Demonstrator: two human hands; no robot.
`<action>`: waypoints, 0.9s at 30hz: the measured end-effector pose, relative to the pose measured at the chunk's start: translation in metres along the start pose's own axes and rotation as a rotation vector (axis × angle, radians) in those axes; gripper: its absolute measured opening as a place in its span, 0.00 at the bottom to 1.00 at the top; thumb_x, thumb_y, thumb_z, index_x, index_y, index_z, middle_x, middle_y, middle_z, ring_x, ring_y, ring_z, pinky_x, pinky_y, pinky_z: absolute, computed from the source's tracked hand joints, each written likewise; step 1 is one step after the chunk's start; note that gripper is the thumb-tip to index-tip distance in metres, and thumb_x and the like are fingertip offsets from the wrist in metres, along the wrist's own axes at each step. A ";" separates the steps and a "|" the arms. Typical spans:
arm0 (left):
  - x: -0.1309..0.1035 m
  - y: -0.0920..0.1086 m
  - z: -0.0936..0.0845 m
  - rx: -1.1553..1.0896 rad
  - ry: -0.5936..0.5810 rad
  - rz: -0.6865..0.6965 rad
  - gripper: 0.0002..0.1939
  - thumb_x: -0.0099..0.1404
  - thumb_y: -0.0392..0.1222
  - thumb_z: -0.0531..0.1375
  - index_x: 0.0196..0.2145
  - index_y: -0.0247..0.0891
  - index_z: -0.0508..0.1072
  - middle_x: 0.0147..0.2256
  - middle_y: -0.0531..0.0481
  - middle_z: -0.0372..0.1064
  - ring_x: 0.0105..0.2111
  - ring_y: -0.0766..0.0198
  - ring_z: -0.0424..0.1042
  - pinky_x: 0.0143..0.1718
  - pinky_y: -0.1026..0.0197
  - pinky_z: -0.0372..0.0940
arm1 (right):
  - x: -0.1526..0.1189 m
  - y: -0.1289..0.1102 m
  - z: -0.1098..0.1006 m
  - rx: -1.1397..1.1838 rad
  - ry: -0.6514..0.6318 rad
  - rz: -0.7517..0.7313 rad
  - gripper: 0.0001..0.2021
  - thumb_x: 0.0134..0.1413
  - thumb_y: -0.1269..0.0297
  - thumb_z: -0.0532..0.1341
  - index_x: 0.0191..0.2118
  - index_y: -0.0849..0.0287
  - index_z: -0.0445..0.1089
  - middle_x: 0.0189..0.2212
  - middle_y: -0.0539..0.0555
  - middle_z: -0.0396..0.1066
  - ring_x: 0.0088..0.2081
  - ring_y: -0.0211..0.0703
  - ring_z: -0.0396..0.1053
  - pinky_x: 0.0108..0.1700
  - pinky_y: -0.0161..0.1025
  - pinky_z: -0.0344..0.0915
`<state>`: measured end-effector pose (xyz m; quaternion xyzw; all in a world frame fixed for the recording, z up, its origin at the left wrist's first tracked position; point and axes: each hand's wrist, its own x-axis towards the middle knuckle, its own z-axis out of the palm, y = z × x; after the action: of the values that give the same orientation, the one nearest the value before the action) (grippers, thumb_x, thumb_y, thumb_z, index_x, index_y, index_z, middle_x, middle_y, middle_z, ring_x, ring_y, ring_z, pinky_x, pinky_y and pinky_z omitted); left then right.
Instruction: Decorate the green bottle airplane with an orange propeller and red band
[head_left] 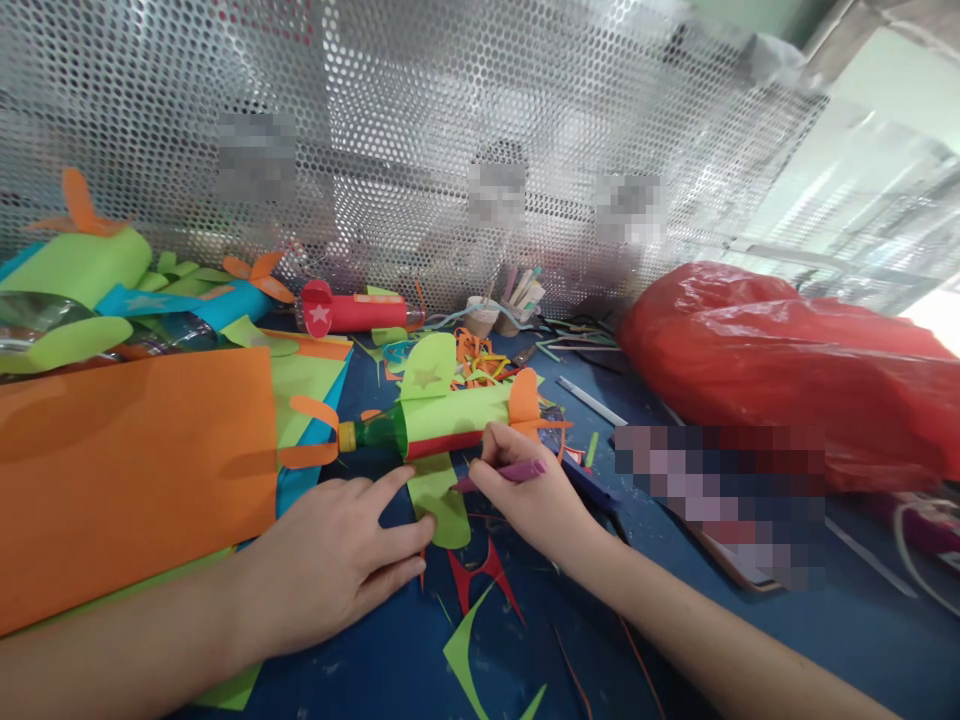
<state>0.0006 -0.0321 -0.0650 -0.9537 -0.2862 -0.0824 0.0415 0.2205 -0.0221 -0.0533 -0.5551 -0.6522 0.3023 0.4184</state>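
Note:
A green plastic bottle [382, 433] with a yellow cap lies on its side, wrapped in light green and red paper. Orange paper propeller blades [309, 457] sit at its cap end and orange tail fins [525, 398] at the other. One green wing [427, 366] with a star stands on the far side; the near green wing [442, 510] lies towards me. My left hand [352, 560] rests with fingers apart, fingertips on the near wing and by the bottle. My right hand [525, 490] grips a purple marker [517, 471], its tip at the near wing.
Orange card [135, 470] lies over coloured sheets at left, with more paper-covered bottles [360, 312] behind. Pen cups [517, 310] stand by the perforated metal panel [420, 130]. A red plastic bag [787, 370] is at right. Paper scraps [480, 575] litter the blue table [345, 670].

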 end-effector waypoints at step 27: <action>0.000 0.000 0.001 -0.002 0.004 -0.003 0.19 0.73 0.49 0.44 0.50 0.51 0.72 0.56 0.35 0.64 0.37 0.49 0.75 0.31 0.46 0.71 | 0.002 0.002 0.017 0.106 -0.091 0.018 0.10 0.48 0.67 0.59 0.24 0.56 0.55 0.20 0.43 0.54 0.22 0.33 0.56 0.25 0.32 0.58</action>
<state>0.0008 -0.0319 -0.0658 -0.9532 -0.2873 -0.0847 0.0409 0.2065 -0.0183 -0.0619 -0.5238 -0.6486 0.3651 0.4144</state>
